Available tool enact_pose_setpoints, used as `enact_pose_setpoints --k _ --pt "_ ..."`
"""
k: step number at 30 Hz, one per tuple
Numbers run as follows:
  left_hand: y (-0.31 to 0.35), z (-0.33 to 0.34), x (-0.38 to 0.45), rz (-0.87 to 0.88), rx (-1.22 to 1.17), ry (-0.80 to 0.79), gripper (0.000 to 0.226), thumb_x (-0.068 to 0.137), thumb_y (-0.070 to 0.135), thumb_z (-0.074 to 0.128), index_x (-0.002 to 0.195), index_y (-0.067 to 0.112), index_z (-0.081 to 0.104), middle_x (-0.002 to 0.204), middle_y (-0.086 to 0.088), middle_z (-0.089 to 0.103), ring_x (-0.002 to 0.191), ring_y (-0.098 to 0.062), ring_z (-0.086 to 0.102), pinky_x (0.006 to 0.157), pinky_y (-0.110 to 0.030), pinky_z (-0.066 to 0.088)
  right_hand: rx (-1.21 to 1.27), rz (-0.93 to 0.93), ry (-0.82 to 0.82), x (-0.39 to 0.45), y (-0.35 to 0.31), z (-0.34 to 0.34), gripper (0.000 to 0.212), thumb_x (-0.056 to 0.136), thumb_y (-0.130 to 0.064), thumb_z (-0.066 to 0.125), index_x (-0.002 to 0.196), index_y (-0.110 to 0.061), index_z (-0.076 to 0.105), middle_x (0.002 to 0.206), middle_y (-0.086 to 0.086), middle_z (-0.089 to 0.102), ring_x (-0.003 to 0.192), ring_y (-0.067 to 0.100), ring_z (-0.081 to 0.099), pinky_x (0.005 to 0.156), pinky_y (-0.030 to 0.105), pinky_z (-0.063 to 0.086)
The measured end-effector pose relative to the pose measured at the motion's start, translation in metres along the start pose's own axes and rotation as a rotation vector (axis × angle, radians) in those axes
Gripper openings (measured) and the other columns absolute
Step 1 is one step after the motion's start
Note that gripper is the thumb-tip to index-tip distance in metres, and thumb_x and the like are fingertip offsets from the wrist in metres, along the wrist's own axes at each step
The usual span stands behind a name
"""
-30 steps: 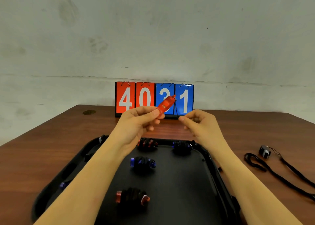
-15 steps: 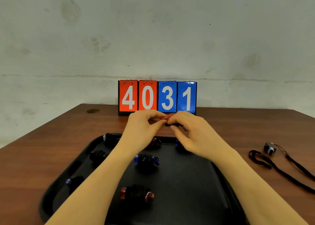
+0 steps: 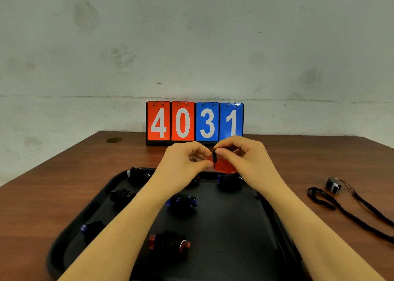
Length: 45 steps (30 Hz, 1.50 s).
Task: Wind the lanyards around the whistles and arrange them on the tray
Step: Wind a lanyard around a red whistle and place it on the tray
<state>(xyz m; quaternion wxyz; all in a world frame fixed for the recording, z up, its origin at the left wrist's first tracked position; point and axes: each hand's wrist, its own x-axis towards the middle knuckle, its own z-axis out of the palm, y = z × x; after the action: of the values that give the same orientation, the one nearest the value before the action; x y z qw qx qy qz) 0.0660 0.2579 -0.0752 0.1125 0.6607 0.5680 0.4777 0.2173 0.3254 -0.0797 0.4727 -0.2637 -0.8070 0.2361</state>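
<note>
A brown table (image 3: 64, 195) carries a black tray (image 3: 234, 248) near the front edge, with a flip scoreboard (image 3: 194, 122) reading 4031 upright at the back. Above the tray's far rim, the left hand (image 3: 183, 163) and right hand (image 3: 245, 157) meet, both curled and pinching a red whistle (image 3: 223, 166); a black lanyard (image 3: 214, 158) strand crosses it between the fingertips. Wound whistles lie apart on the tray, among them a red one (image 3: 168, 241) nearest and a blue one (image 3: 182, 202) mid-tray. Right of the tray a dark whistle (image 3: 333, 185) rests, its cord (image 3: 351, 214) loose
</note>
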Motion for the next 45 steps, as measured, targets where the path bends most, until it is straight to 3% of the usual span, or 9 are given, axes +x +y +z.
enact_pose_setpoints --k 6,10,15,19,21,29,40,43,45 --pt "0.003 -0.006 -0.001 -0.021 -0.103 -0.097 0.018 0.074 0.013 0.074 0.081 0.028 0.066 0.077 0.013 0.068 0.075 0.004 0.064 0.072 -0.008 0.05 0.289 0.169 -0.035 0.002 -0.004 -0.01 0.008 0.078 -0.013 0.07 0.079 -0.02 0.073 0.079 -0.005 0.072 0.08 0.007 0.066 0.07 0.018 0.053" --pt "0.005 -0.008 -0.003 -0.002 -0.16 -0.159 0.02 0.073 0.01 0.074 0.079 0.028 0.067 0.073 0.013 0.069 0.075 0.001 0.066 0.073 -0.011 0.051 0.501 0.263 -0.076 0.004 -0.004 -0.015 0.006 0.067 -0.017 0.073 0.073 -0.015 0.074 0.067 0.009 0.066 0.058 0.015 0.058 0.063 0.028 0.052" --pt "0.005 -0.008 -0.003 0.026 -0.286 -0.091 0.021 0.072 0.004 0.073 0.079 0.024 0.068 0.075 0.011 0.072 0.078 -0.006 0.069 0.074 -0.017 0.054 0.558 0.321 -0.076 0.006 -0.002 -0.015 0.005 0.061 -0.019 0.072 0.065 -0.02 0.074 0.073 0.002 0.071 0.072 0.013 0.066 0.06 0.024 0.055" --pt "0.004 -0.007 -0.001 -0.013 -0.446 -0.007 0.018 0.072 0.001 0.071 0.082 0.016 0.068 0.078 -0.002 0.073 0.078 -0.016 0.071 0.076 -0.023 0.055 0.554 0.31 -0.054 0.005 -0.001 -0.012 0.009 0.078 -0.003 0.065 0.074 -0.007 0.071 0.054 0.01 0.054 0.04 0.009 0.037 0.04 0.019 0.033" --pt "0.004 -0.005 0.0 -0.059 -0.538 0.022 0.016 0.074 0.0 0.068 0.087 0.01 0.067 0.079 -0.008 0.073 0.077 -0.021 0.071 0.077 -0.026 0.056 0.554 0.285 -0.066 0.004 0.0 -0.009 0.012 0.077 -0.011 0.067 0.081 0.0 0.069 0.051 0.009 0.047 0.038 0.009 0.029 0.041 0.019 0.026" --pt "-0.002 -0.002 0.006 -0.156 -0.575 0.166 0.011 0.078 0.004 0.067 0.088 0.009 0.065 0.073 -0.005 0.069 0.064 -0.009 0.066 0.064 -0.016 0.053 0.468 0.264 -0.159 0.001 -0.005 0.0 0.012 0.085 -0.014 0.062 0.077 -0.009 0.068 0.062 0.002 0.061 0.039 0.006 0.034 0.041 0.017 0.031" --pt "-0.005 -0.003 0.009 -0.115 -0.222 0.244 0.013 0.083 0.012 0.065 0.082 0.022 0.058 0.077 0.004 0.062 0.069 -0.004 0.06 0.06 -0.003 0.046 0.403 0.151 -0.253 -0.003 -0.015 -0.008 0.013 0.086 -0.013 0.061 0.081 -0.011 0.072 0.072 0.013 0.064 0.044 0.003 0.044 0.048 0.015 0.035" --pt "-0.009 -0.003 0.01 -0.092 -0.094 0.207 0.015 0.084 0.013 0.064 0.082 0.026 0.056 0.079 0.006 0.06 0.072 -0.005 0.058 0.062 -0.007 0.047 0.165 0.073 -0.231 -0.002 -0.011 -0.008 0.011 0.088 -0.012 0.06 0.089 -0.017 0.069 0.076 -0.006 0.067 0.072 0.0 0.062 0.069 0.012 0.046" --pt "-0.012 -0.003 0.01 -0.069 -0.024 0.165 0.014 0.085 0.013 0.063 0.083 0.025 0.055 0.079 0.007 0.059 0.073 -0.006 0.056 0.064 -0.01 0.046 -0.131 -0.077 -0.096 -0.001 -0.004 -0.006 0.012 0.09 -0.016 0.057 0.092 -0.022 0.067 0.083 -0.014 0.064 0.085 0.003 0.059 0.077 0.014 0.046"
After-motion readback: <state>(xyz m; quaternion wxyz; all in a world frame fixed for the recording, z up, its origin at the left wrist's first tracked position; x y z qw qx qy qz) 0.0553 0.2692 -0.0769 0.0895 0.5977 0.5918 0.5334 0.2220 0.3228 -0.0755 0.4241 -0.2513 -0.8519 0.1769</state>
